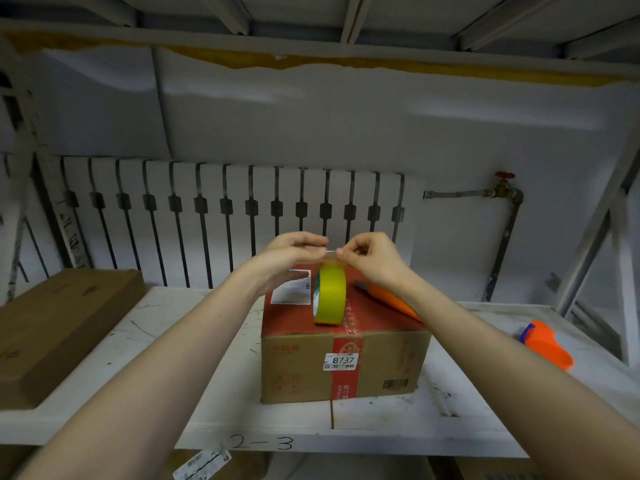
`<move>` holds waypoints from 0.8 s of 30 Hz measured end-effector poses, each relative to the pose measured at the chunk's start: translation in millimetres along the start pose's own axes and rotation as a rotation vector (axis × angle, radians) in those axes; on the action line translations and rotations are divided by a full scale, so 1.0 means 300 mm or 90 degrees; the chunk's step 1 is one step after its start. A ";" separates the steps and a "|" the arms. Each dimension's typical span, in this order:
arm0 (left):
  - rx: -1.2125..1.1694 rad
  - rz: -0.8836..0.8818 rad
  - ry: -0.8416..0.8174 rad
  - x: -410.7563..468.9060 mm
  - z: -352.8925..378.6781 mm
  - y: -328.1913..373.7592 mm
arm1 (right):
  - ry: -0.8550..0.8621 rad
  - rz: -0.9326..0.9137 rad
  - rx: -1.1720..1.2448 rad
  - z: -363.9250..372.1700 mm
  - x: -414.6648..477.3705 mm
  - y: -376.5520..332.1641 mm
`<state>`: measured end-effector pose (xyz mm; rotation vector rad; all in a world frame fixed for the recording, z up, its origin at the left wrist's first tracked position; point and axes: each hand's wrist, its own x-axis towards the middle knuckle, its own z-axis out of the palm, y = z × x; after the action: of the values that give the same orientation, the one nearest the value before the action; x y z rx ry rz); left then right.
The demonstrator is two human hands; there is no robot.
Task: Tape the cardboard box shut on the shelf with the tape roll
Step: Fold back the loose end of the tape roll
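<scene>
1. Yellow-green tape roll (330,294) stands on edge on top of the box (341,362), right below both hands.
2. Left hand (291,252) hovers over the roll, fingers curled, thumb and fingertips pinched on the clear tape end at the roll's top.
3. Right hand (369,256) mirrors it, fingers bunched, pinching the same strip; the two sets of fingertips nearly touch.
4. Box sits closed on the white shelf (145,344), under and between the forearms, a red band running over its top and down the front.
5. Orange knife (388,297) lies on the box top, just under the right wrist.
6. Orange cup (547,344) lies on the shelf, well right of the right hand.
7. Flat carton (59,327) rests far left of the left arm.
</scene>
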<state>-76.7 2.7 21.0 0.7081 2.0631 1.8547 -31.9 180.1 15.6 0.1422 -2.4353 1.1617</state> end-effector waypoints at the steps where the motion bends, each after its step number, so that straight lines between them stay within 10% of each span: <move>1: 0.062 0.014 0.009 0.000 0.012 0.004 | -0.001 -0.002 -0.003 0.005 0.001 -0.002; 24: 0.104 0.047 0.181 -0.021 0.050 0.007 | 0.041 -0.094 -0.146 0.017 -0.049 -0.029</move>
<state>-63.3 12.3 20.3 0.5949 2.4198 1.9379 -18.1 169.4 12.6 0.2071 -2.4345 0.8056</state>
